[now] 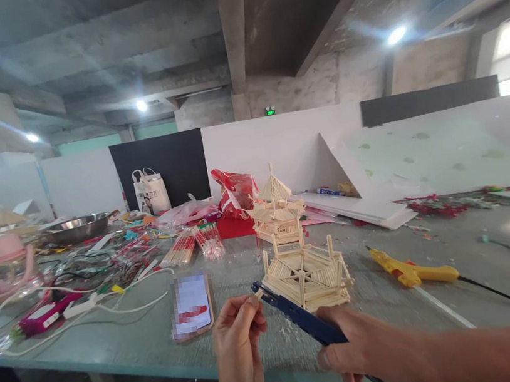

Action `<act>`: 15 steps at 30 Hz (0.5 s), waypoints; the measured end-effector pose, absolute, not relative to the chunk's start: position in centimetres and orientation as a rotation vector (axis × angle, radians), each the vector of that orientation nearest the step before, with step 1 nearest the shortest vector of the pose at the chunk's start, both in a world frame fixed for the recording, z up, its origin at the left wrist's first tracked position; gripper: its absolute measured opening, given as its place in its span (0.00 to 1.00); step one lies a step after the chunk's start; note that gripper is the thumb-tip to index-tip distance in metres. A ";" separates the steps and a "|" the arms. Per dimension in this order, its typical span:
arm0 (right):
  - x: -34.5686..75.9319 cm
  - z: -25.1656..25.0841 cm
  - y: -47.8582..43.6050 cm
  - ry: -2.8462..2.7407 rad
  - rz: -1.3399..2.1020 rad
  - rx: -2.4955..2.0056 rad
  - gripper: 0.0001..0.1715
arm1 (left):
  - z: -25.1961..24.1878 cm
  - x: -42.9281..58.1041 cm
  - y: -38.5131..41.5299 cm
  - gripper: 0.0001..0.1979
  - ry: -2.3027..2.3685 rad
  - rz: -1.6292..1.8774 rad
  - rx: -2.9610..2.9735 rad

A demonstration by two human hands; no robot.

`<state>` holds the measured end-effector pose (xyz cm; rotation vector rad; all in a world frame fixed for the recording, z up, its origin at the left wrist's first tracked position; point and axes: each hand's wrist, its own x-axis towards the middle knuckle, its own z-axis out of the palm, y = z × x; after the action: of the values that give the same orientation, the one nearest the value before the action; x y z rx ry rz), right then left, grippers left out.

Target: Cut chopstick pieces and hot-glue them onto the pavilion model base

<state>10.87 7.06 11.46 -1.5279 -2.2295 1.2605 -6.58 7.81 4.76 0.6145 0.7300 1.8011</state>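
My left hand [240, 323] is closed in a pinch on a short wooden stick [259, 293], most of it hidden by the fingers. My right hand [347, 342] grips a long dark blue hand tool [304, 319], perhaps a cutter; its exact kind is unclear. The tool's tip meets the stick at my left fingertips. Just beyond both hands stands a pagoda model [302, 273] made of pale wooden sticks, with a wide six-sided base in front and a tiered, pointed tower behind. A phone [190, 305] with a lit, partly blurred screen lies left of my left hand.
A yellow glue gun [411, 270] with a black cord lies on the table at right. Bundled sticks [180, 247], white cables [131, 307], a pink-lidded jar [4, 267] and a metal bowl [77, 228] crowd the left. White boards [356, 205] lie behind the model.
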 end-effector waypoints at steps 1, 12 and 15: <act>10.8 11.5 7.1 -2.239 1.261 -1.527 0.11 | 4.8 -6.6 7.9 0.08 0.728 1.805 0.618; 10.2 12.3 7.3 -2.268 1.220 -1.648 0.03 | 5.0 -6.6 8.3 0.09 0.792 1.829 0.631; 10.2 12.0 7.5 -2.269 1.181 -1.650 0.03 | 5.1 -6.5 8.4 0.10 0.840 1.840 0.658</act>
<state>10.16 7.52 12.01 -1.6499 -2.2688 1.1814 -6.46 8.40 5.08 0.6579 0.8398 1.8404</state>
